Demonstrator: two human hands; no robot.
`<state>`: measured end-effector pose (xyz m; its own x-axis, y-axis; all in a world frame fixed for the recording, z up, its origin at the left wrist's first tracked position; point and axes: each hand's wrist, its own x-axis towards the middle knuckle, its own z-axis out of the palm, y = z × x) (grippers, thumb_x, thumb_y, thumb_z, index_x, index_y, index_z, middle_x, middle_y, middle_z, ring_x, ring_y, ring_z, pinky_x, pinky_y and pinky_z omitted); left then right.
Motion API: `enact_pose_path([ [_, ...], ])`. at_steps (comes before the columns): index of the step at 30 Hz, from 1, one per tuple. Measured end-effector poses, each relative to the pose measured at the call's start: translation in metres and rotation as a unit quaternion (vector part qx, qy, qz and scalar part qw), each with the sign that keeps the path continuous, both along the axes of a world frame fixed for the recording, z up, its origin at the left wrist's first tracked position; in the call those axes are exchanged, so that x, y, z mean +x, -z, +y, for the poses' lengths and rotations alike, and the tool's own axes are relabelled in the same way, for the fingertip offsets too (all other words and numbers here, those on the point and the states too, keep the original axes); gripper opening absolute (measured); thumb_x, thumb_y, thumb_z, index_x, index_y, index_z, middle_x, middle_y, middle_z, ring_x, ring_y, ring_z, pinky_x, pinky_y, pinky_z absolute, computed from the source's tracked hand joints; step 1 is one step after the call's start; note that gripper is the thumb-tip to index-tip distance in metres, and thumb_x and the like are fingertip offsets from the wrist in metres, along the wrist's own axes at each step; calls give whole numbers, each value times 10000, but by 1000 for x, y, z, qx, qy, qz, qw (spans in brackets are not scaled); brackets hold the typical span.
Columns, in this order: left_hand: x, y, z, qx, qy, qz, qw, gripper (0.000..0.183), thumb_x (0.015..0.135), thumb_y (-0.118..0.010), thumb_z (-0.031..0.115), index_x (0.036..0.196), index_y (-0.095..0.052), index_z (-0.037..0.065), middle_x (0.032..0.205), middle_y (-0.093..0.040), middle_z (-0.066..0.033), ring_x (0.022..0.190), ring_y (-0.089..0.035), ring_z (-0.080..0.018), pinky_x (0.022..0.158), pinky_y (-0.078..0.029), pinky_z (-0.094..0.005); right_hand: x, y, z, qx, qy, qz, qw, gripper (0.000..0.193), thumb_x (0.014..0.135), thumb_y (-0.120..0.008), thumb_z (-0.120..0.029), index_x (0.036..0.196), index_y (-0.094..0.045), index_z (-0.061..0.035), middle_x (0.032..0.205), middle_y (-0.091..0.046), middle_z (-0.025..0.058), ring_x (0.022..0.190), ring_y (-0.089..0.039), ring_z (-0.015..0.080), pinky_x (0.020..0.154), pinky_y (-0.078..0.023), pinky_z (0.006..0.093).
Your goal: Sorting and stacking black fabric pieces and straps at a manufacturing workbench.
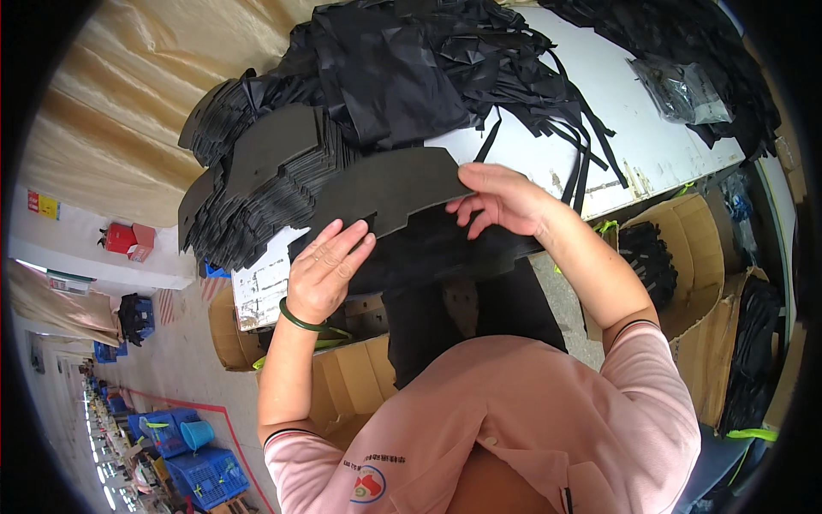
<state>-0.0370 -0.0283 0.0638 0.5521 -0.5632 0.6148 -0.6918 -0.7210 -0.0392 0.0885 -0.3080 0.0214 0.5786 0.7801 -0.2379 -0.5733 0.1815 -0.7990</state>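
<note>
Dark panel (385, 184): at the near edge of the white surface (604, 94), toward its left corner; notched side faces the person. Black fabric (419, 253) lies just below the panel, on the near side.

Right hand (505, 199): thumb over the panel's right end, index finger under its near edge; fingers clamped on the panel, the others curled loosely. Left hand (325, 270): at the panel's near left part, fingers extended, slightly fanned; thumb hidden, so cannot tell whether they grip. Green bangle (300, 319) on left wrist.

Surroundings: stacked dark panels (274, 163) along the left end of the surface; black fabric heap (394, 77) at the far edge, straps (595, 141) trailing toward the near edge; clear plastic bag (685, 94) near the right end.
</note>
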Motion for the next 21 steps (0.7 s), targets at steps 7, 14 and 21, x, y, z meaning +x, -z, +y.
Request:
enact_pose_path([
  [7,-15,13,17,-502,-21,85,861,235,845,-655,-17,1080,-661,-2,1096,-658,-170,978,-644,-221,869,-531,-316,13,35,-14,-111,-10,-127,986,202,861,-677,-126,980,-556,-16,777,-598,37,543,-573,109,506,-488,233],
  [14,-52,63,130,-735,-233,23,636,164,863,-641,-23,1020,-614,15,932,-662,-89,844,-635,-139,776,-529,-247,8,73,-73,-309,42,-124,942,256,821,-694,-50,982,-496,-21,667,-573,19,446,-513,79,404,-390,210],
  [21,-101,174,217,-604,-472,94,635,240,827,-704,42,1043,-602,36,994,-605,-74,886,-552,-135,803,-467,-243,4,76,-88,-402,42,-137,904,337,774,-730,-53,996,-479,-13,613,-521,16,411,-481,90,375,-332,229],
])
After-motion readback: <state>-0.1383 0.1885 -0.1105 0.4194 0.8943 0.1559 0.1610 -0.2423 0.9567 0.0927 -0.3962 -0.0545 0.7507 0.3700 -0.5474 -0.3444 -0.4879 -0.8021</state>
